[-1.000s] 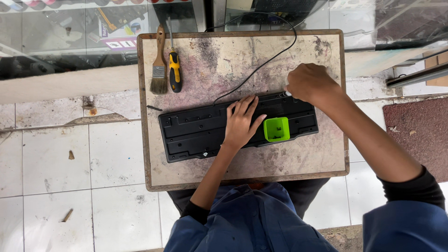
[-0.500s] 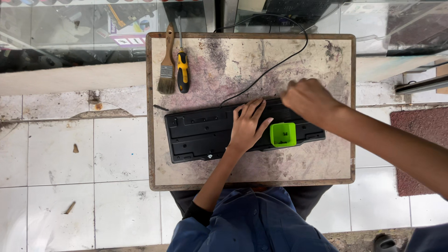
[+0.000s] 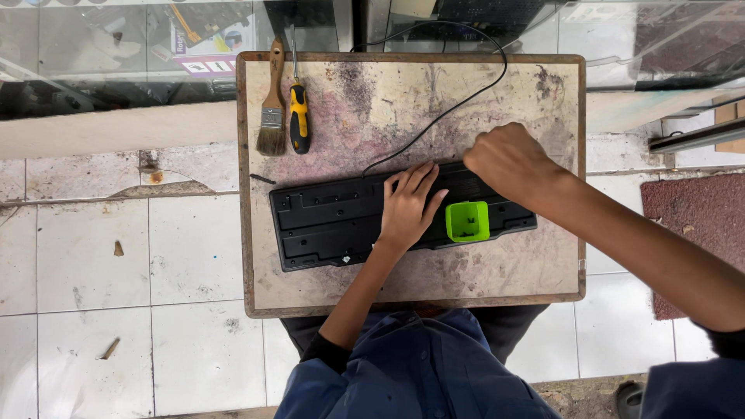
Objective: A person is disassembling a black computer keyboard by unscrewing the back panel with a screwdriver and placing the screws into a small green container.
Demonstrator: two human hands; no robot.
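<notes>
Stained board bears black keyboard, green box.

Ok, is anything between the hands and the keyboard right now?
Nothing visible. The left hand lies flat on the upturned black keyboard; the right hand, fisted, sits at its back edge. The green tray rests on it, beside both hands.

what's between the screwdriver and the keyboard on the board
In the head view, only bare, stained board lies between the screwdriver and the black keyboard. A small dark bit, too small to identify, sits off to the left near the keyboard's corner.
</notes>
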